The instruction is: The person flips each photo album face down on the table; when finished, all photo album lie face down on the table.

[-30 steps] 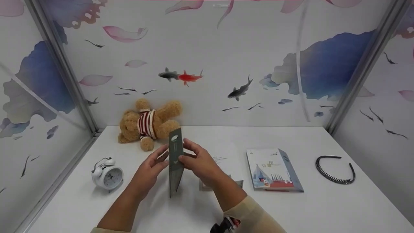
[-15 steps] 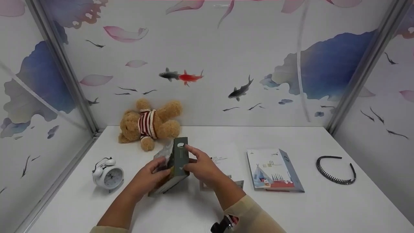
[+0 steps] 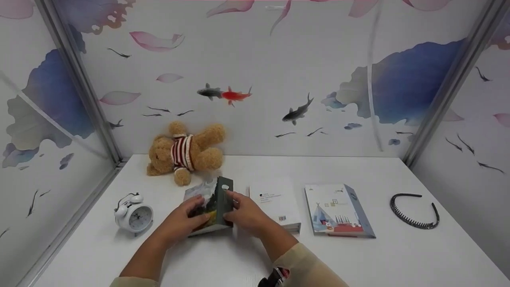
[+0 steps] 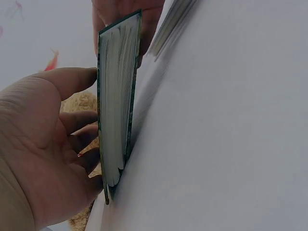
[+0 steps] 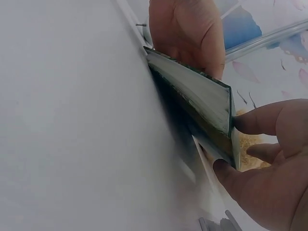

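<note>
A hardcover book (image 3: 225, 205) with a dark green spine and a picture cover is tilted over the white table, its spine side raised. My left hand (image 3: 179, 223) lies against the picture cover, thumb and fingertips spread on it. In the left wrist view, the page edges (image 4: 115, 96) face the camera, and the left fingers touch one cover only. My right hand (image 3: 249, 213) holds the spine edge, with its thumb on the spine; in the right wrist view a finger (image 5: 226, 171) reaches beneath that edge. The left fingertips are partly hidden behind the book in the left wrist view.
A white book (image 3: 275, 199) lies just right of the hands, and another book with a tent picture (image 3: 336, 211) beyond it. A black headband (image 3: 414, 211) is at far right. A white alarm clock (image 3: 135, 215) stands left; a teddy bear (image 3: 185, 153) lies behind.
The green book, upright and edge-on a second ago, has tipped over to the left and come lower, turning its picture cover upward. Both hands moved with it, and the white book shows more.
</note>
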The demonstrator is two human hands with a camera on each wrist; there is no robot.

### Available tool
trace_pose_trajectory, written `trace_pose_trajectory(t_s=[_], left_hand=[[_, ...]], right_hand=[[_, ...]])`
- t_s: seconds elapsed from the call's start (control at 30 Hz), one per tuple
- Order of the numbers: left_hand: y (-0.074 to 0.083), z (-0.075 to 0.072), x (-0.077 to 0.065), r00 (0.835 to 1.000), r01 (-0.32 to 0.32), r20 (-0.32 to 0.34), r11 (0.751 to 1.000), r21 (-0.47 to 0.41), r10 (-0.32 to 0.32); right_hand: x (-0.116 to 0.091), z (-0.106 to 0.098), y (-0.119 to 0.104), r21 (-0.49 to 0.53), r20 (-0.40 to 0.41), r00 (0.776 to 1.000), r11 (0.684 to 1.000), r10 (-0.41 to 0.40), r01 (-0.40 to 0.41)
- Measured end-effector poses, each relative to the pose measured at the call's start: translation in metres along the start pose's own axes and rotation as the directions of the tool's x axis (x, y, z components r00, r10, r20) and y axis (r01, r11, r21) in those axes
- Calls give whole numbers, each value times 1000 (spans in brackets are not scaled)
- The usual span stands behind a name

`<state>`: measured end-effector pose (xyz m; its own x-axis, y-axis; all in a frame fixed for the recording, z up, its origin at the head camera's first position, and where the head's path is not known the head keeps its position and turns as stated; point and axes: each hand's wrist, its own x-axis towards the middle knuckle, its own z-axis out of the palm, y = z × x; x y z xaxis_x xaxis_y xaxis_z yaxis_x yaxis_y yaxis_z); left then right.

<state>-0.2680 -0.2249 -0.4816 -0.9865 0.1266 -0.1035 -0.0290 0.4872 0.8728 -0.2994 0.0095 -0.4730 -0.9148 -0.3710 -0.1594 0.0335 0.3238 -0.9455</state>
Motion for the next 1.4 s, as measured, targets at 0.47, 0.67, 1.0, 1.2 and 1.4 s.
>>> trace_pose_trajectory(t_s=[0.47, 0.67, 1.0, 1.2, 1.4], left_hand=[[0, 2, -1, 1000, 0, 6, 996, 84, 0], [-3, 4, 0, 1000, -11, 6, 985, 170, 10], [-2, 4, 1, 1000, 11, 9, 982, 190, -13], [-2, 4, 4, 1000, -7, 7, 981, 195, 5], [3, 6, 2, 999, 34, -41, 983, 179, -27]], right_hand=[[1, 4, 5, -99, 34, 997, 993, -69, 72], [2, 6, 6, -165, 85, 988, 977, -126, 138], [1, 8, 6, -212, 67, 994, 972, -88, 100], [2, 7, 4, -194, 55, 994, 976, -91, 100], [-2, 1, 0, -108, 48, 996, 991, -77, 82]])
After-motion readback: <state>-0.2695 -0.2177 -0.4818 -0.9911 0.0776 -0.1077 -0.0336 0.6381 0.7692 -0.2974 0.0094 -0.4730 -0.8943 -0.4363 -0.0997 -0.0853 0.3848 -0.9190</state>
